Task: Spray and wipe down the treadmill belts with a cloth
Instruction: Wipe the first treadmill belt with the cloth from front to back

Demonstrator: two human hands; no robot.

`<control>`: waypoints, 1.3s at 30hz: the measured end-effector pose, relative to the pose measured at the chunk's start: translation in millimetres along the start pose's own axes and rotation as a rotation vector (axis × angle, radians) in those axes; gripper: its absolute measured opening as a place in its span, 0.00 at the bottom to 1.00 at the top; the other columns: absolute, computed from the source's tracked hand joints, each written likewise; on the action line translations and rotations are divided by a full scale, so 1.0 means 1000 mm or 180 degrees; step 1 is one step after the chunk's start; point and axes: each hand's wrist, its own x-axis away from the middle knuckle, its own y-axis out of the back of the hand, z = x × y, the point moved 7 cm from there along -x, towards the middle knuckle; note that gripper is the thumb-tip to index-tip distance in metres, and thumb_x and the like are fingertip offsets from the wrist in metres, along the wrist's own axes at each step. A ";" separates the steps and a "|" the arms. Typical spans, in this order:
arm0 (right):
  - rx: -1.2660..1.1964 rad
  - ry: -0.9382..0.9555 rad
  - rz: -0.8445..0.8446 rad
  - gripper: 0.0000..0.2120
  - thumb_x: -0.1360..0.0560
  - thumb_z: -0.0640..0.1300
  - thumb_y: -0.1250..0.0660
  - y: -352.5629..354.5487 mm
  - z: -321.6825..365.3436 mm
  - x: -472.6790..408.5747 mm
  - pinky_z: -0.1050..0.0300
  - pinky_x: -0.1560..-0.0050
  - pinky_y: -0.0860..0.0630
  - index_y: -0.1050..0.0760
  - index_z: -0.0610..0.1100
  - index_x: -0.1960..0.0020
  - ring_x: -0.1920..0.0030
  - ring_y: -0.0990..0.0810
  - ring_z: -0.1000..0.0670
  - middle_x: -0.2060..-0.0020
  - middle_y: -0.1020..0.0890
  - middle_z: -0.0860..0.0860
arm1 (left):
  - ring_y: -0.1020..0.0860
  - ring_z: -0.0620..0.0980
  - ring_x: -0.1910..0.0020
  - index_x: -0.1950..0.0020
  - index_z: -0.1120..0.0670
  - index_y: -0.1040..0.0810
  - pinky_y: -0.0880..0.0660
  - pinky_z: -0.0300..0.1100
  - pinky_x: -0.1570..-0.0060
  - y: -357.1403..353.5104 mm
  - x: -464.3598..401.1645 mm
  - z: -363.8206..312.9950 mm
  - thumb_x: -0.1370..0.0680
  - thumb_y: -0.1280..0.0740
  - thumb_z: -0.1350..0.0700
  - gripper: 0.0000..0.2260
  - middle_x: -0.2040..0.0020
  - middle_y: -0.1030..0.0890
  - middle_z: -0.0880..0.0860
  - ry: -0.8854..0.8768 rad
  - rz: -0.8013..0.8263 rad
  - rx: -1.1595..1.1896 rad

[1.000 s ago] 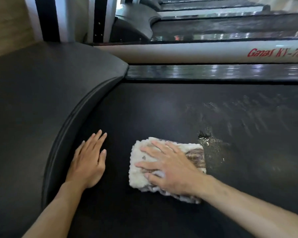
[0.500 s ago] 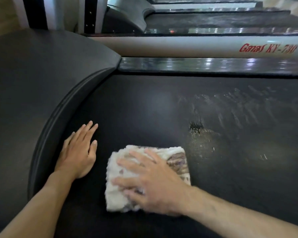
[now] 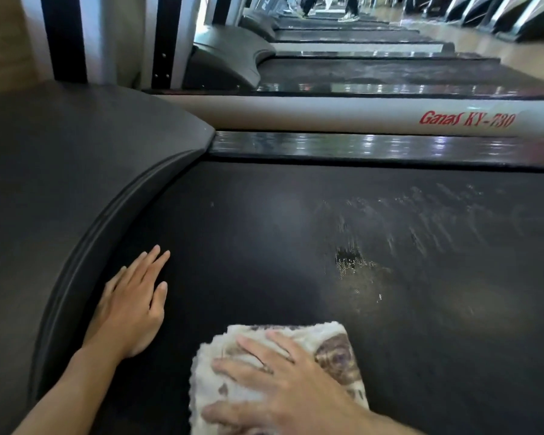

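Now the big dark cover (image 3: 60, 183) of the treadmill sits on the left. Next to it, the left hand (image 3: 129, 306) lies flat on the black belt (image 3: 264, 230), fingers straight, holding nothing. Just to the right, the right hand (image 3: 283, 381) presses flat on a folded white and brown cloth (image 3: 336, 350) near the bottom edge. Farther right, wet streaks (image 3: 358, 271) shine on the belt.

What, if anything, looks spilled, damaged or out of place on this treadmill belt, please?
Only a wet patch glistens on the treadmill belt, with smeared streaks beyond it, ahead of the cloth under the right hand. It looks like unwiped spray, not damage. The left hand rests flat.
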 end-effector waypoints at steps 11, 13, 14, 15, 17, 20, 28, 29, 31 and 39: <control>-0.0244 -0.0389 0.0320 0.21 0.18 0.67 0.48 0.000 0.000 -0.010 0.38 0.29 0.30 0.37 0.72 0.26 0.22 0.34 0.49 0.23 0.34 0.61 | 0.58 0.37 0.20 0.17 0.43 0.51 0.56 0.44 0.20 -0.002 -0.001 0.001 0.15 0.50 0.49 0.26 0.18 0.54 0.39 0.0009 -0.0003 -0.0046; -0.0148 -0.0491 0.0255 0.21 0.17 0.67 0.50 0.000 -0.001 0.016 0.39 0.31 0.26 0.37 0.72 0.25 0.23 0.32 0.52 0.23 0.34 0.65 | 0.58 0.38 0.20 0.17 0.44 0.51 0.55 0.45 0.20 -0.003 0.000 0.002 0.15 0.51 0.48 0.26 0.18 0.54 0.40 0.0004 0.0006 -0.0034; -0.0157 -0.0511 0.0323 0.21 0.17 0.68 0.51 0.000 -0.006 0.025 0.36 0.31 0.27 0.37 0.72 0.24 0.23 0.32 0.52 0.23 0.34 0.65 | 0.58 0.38 0.20 0.17 0.44 0.52 0.55 0.45 0.20 -0.003 -0.001 0.002 0.15 0.51 0.48 0.26 0.18 0.54 0.40 0.0005 0.0019 -0.0032; -0.0180 -0.0477 0.0413 0.22 0.17 0.69 0.51 0.000 -0.014 0.031 0.31 0.29 0.31 0.38 0.71 0.24 0.21 0.35 0.50 0.22 0.36 0.63 | 0.58 0.38 0.20 0.17 0.43 0.52 0.55 0.46 0.20 -0.003 -0.001 0.001 0.15 0.51 0.48 0.26 0.18 0.54 0.40 0.0010 0.0032 -0.0034; -0.0644 -0.0655 0.0409 0.22 0.17 0.69 0.50 0.010 -0.036 0.029 0.28 0.22 0.50 0.39 0.71 0.24 0.17 0.49 0.48 0.19 0.43 0.63 | 0.58 0.38 0.20 0.17 0.43 0.53 0.55 0.46 0.20 -0.004 0.000 0.001 0.15 0.51 0.47 0.26 0.18 0.55 0.40 0.0038 0.0033 -0.0060; -0.1222 -0.1010 0.0314 0.22 0.18 0.66 0.48 0.020 -0.045 0.004 0.31 0.22 0.62 0.36 0.69 0.24 0.17 0.59 0.46 0.18 0.47 0.62 | 0.58 0.39 0.20 0.17 0.44 0.52 0.56 0.46 0.20 -0.003 -0.001 -0.001 0.15 0.51 0.48 0.26 0.18 0.54 0.41 0.0038 0.0082 -0.0100; -0.0507 -0.0439 0.0234 0.22 0.17 0.67 0.46 0.010 -0.034 0.054 0.28 0.24 0.43 0.37 0.70 0.24 0.17 0.49 0.48 0.18 0.45 0.63 | 0.56 0.40 0.20 0.17 0.47 0.50 0.55 0.48 0.20 -0.003 -0.002 -0.001 0.15 0.50 0.49 0.26 0.17 0.52 0.43 -0.0004 0.0078 -0.0093; -0.0817 -0.0720 0.0253 0.22 0.17 0.67 0.47 0.012 -0.052 0.049 0.28 0.23 0.49 0.37 0.70 0.24 0.17 0.54 0.50 0.18 0.46 0.64 | 0.55 0.40 0.20 0.17 0.47 0.50 0.54 0.48 0.20 -0.003 -0.001 -0.001 0.15 0.49 0.49 0.26 0.17 0.52 0.44 -0.0016 0.0059 -0.0087; -0.1032 -0.1150 0.0313 0.24 0.19 0.68 0.52 0.012 -0.081 0.025 0.28 0.23 0.54 0.37 0.70 0.24 0.17 0.57 0.51 0.18 0.47 0.64 | 0.55 0.41 0.19 0.17 0.47 0.49 0.53 0.49 0.20 -0.004 -0.002 0.000 0.15 0.49 0.49 0.26 0.17 0.51 0.44 -0.0019 0.0060 -0.0099; -0.1197 -0.0457 0.0310 0.21 0.17 0.65 0.45 0.021 -0.019 0.055 0.33 0.21 0.61 0.35 0.68 0.24 0.17 0.60 0.53 0.18 0.47 0.65 | 0.57 0.44 0.19 0.16 0.49 0.55 0.58 0.50 0.20 0.000 -0.010 -0.002 0.15 0.52 0.48 0.27 0.17 0.56 0.46 0.0073 0.0572 -0.0404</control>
